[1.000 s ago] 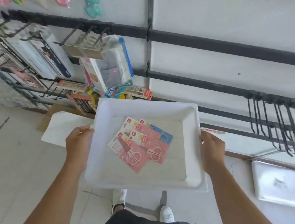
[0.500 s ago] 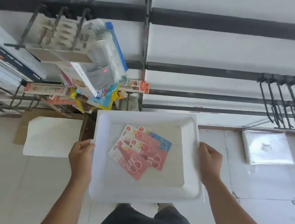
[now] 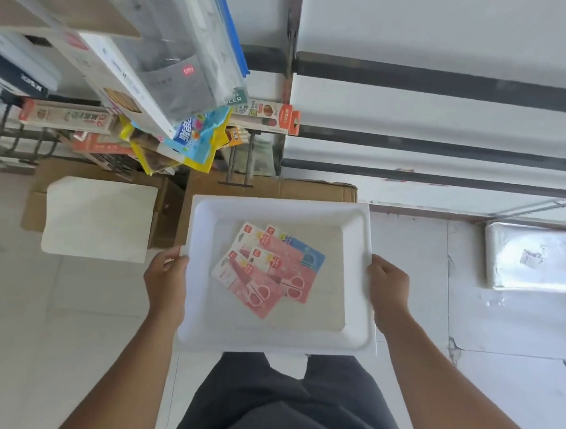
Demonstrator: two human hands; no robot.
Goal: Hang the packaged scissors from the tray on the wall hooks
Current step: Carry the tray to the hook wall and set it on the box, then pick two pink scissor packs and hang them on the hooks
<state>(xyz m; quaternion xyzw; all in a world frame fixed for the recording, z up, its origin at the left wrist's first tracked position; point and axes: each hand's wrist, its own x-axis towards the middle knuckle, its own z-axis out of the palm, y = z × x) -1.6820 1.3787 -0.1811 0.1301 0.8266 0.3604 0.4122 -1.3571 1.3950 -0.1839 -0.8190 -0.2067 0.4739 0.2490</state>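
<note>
You can read little here. On the green-edged card pack point(image 3: 237, 98) hanging from the left rack, white letters end in "LER". The long beige box point(image 3: 69, 117) lying sideways on the rack carries a red "28", seen upside down. The light blue snack-style bag point(image 3: 192, 134) bears large white Chinese characters, too skewed to make out. The red corner tags on the pink scissor cards point(image 3: 262, 274) in the white tray are too small to read.

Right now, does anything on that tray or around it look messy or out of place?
The scissor packs lie in a skewed, overlapping pile on the tray, not squared up. Left hand and right hand grip the tray's sides. Nothing looks spilled or damaged.
</note>
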